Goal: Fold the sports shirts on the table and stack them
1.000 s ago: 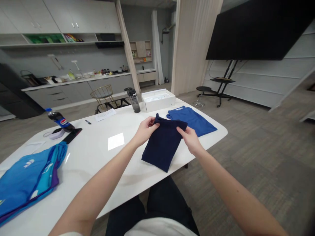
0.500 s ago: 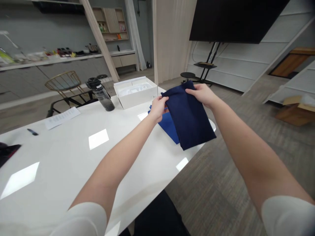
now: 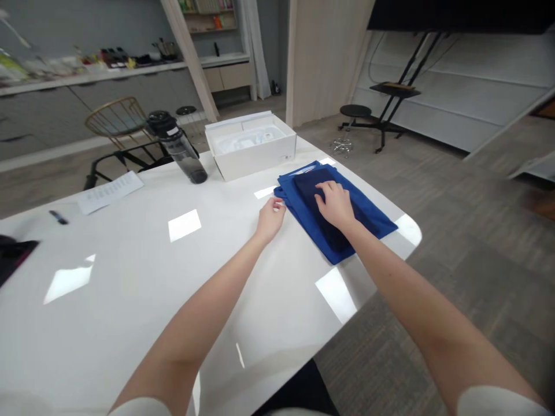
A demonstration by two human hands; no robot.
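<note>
A dark navy folded cloth (image 3: 309, 186) lies on top of a larger bright blue cloth (image 3: 373, 209) near the right end of the white table (image 3: 217, 271). My right hand (image 3: 336, 203) rests on the navy cloth with its fingers spread. Just left of the blue cloth, by its strap-like corner, is my left hand (image 3: 271, 218), fingers curled together; whether anything is between its fingertips is too small to tell.
An open white box (image 3: 255, 159) stands behind the cloths, with a dark bottle (image 3: 184, 153) to its left. Farther left lie a paper sheet (image 3: 110, 192) and a pen (image 3: 58, 217). A black stool (image 3: 355, 110) stands on the floor beyond the table.
The navy cloth has come down from the air onto the blue cloth. Both hands have let go of it; the left moved down and left, the right lies flat on top. The view has shifted.
</note>
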